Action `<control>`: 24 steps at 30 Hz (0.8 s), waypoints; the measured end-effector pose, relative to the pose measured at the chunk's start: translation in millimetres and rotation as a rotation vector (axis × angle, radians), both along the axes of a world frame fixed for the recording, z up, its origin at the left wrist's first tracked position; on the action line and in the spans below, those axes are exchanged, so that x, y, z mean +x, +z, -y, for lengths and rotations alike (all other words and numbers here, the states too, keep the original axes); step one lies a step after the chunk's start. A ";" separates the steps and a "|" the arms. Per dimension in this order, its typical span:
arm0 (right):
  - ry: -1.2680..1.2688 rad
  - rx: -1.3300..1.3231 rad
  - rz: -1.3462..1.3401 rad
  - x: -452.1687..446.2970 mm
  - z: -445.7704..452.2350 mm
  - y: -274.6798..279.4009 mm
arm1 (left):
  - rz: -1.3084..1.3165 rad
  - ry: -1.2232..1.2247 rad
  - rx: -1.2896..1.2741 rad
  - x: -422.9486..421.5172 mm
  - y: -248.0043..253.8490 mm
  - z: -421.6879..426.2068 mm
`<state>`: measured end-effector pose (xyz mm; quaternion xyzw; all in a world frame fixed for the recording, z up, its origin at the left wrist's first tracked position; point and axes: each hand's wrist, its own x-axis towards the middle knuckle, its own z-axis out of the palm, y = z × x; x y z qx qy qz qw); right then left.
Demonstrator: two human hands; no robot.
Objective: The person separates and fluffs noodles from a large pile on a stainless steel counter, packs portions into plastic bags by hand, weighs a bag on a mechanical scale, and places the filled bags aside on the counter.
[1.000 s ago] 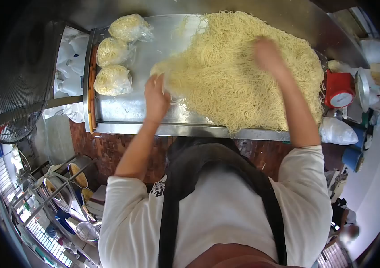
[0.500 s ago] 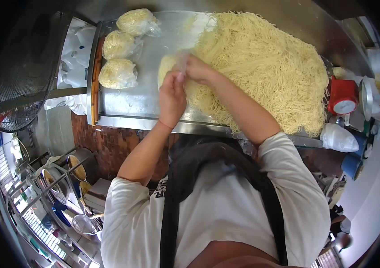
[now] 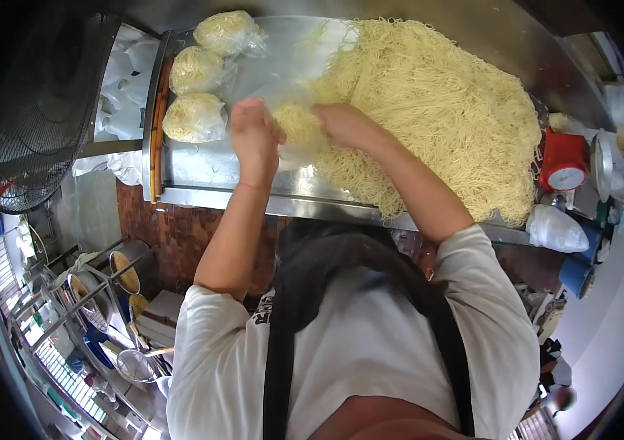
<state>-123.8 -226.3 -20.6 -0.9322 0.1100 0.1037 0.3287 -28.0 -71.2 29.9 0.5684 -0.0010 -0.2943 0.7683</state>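
Between my hands hangs a clear plastic bag of yellow noodles [image 3: 298,132], smeared by motion. My left hand [image 3: 255,143] is closed at the bag's left side, with its fingers curled. At the other side, my right hand [image 3: 347,126] pinches the plastic near the noodle heap. A large pile of loose noodles [image 3: 444,117] covers the right part of the metal table [image 3: 205,176]. Along the table's left end lie three filled bags: a far noodle bag [image 3: 224,33], a middle noodle bag [image 3: 196,70] and a near noodle bag [image 3: 193,117].
Wooden strips [image 3: 157,132] edge the table on the left, beside a fan guard [image 3: 30,110]. To the right stand a red scale [image 3: 565,161] and a white plastic bag [image 3: 557,227]. Pots [image 3: 128,271] and a wire strainer [image 3: 136,365] are at lower left.
My hands were together at the bag's top. They have now moved apart, the left one leftward and the right one slightly rightward, with the bag stretched between them.
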 end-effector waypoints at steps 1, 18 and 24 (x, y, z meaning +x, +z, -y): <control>-0.004 0.093 0.127 5.6 -3.3 24.0 | 0.043 -0.009 0.003 -4.9 4.3 0.9; -0.076 -0.072 0.122 -16.6 2.2 -62.9 | 0.945 -0.662 0.575 -0.9 -68.1 2.6; -0.212 -0.103 0.014 -20.6 23.6 -3.4 | 1.132 -0.954 0.747 7.5 -104.3 17.5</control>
